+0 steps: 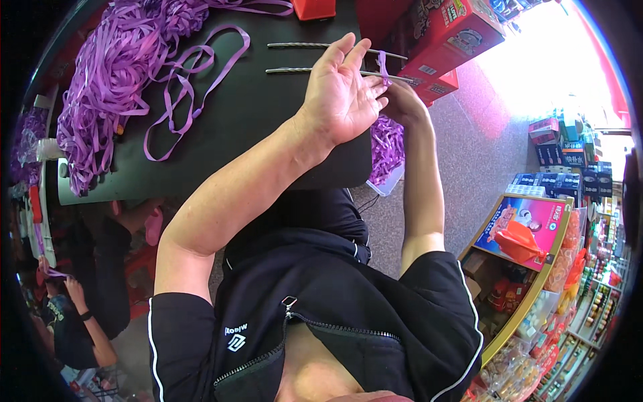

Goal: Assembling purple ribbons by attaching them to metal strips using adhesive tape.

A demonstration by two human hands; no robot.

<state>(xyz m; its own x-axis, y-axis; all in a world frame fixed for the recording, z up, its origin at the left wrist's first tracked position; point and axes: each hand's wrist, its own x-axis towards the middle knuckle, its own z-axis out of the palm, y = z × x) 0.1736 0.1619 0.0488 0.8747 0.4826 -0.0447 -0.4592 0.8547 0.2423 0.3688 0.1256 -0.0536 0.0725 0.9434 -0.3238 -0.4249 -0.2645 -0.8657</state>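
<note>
Here: two rods [291,45], one ribbon [382,61] across; left grip [343,94] spread, right grip [406,102] can't tell.

Twisted silver rods [288,70] at the smooth matt black desk [261,134]'s right edge look shiny metal, flat purple ribbons [114,80] satiny.

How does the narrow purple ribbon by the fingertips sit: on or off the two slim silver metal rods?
On: the purple ribbon reaches across both metal rods near their right ends, beside the right hand.
</note>
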